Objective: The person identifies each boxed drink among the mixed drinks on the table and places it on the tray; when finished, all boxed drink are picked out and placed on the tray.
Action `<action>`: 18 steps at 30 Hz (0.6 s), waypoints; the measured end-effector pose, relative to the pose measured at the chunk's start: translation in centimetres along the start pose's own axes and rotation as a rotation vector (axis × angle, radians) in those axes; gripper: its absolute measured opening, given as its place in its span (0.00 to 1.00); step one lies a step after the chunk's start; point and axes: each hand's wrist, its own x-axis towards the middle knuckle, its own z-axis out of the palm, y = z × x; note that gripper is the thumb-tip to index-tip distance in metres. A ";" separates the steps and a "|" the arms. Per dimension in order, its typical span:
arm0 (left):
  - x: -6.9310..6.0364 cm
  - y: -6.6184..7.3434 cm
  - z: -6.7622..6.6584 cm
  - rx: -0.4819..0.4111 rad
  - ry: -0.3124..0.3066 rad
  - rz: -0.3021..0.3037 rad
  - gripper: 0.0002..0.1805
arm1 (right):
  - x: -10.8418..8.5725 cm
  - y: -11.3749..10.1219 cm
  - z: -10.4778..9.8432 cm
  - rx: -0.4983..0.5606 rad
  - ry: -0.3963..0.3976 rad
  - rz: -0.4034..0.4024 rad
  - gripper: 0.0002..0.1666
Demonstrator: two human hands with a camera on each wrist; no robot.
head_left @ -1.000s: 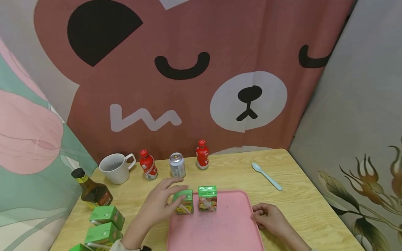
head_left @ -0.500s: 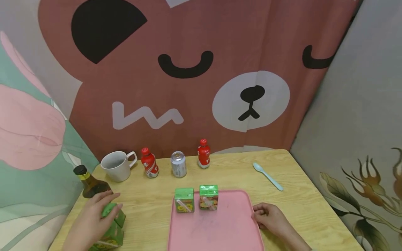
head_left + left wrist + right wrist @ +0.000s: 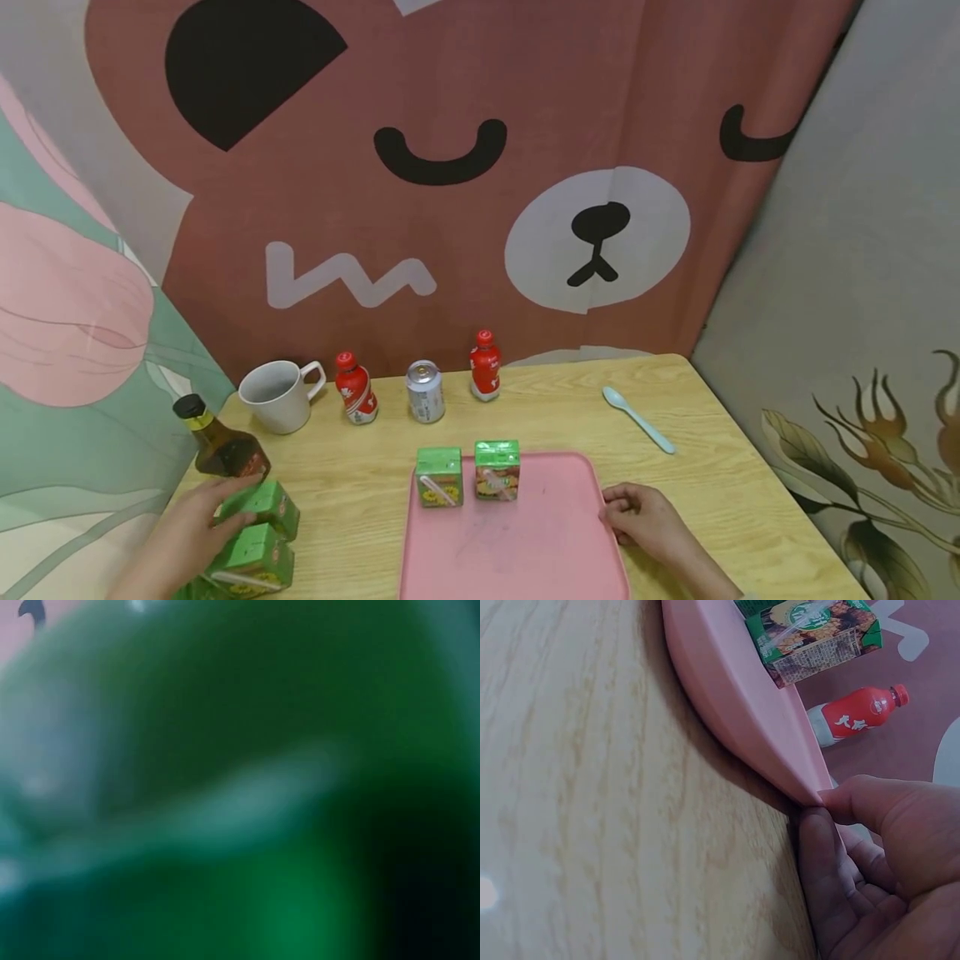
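Observation:
At the left, my left hand [image 3: 183,533] reaches over a row of green juice boxes. Its thumb and fingers lie on either side of the farthest juice box [image 3: 273,506], which still stands on the table. A second juice box [image 3: 258,562] sits just nearer, under the hand. The left wrist view is filled with blurred green [image 3: 300,900]. My right hand [image 3: 647,521] pinches the right rim of a pink tray [image 3: 540,542] between thumb and finger, as the right wrist view shows. Two juice boxes, the left one [image 3: 440,479] and the right one [image 3: 497,472], stand upright along the tray's far edge.
Behind the tray stand a grey mug [image 3: 277,400], a red bottle [image 3: 356,390], a silver can [image 3: 425,393] and another red bottle [image 3: 486,367]. A brown sauce bottle [image 3: 228,450] rises beside the left hand. One pale blue spoon [image 3: 639,419] lies at the right.
My left hand has left the juice box on the tray, moved left, and come down around the farthest juice box of the row. The right hand stays on the tray's rim.

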 end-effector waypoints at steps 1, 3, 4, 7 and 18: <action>0.1 0.0 0.0 0.007 -0.004 -0.026 0.27 | 0.0 0.0 0.0 0.003 0.001 -0.001 0.17; 0.3 0.0 0.2 0.030 -0.007 -0.085 0.28 | 0.0 0.1 0.0 0.005 0.003 0.000 0.18; 0.4 0.0 0.2 0.040 -0.015 -0.114 0.30 | 0.1 0.1 0.1 0.004 0.005 -0.001 0.18; 0.6 0.1 0.4 0.085 -0.023 -0.210 0.39 | 0.1 0.1 0.1 -0.001 0.009 -0.001 0.17; 0.7 0.6 1.1 -0.041 0.052 -0.135 0.33 | 0.1 0.3 0.2 0.008 0.018 -0.003 0.17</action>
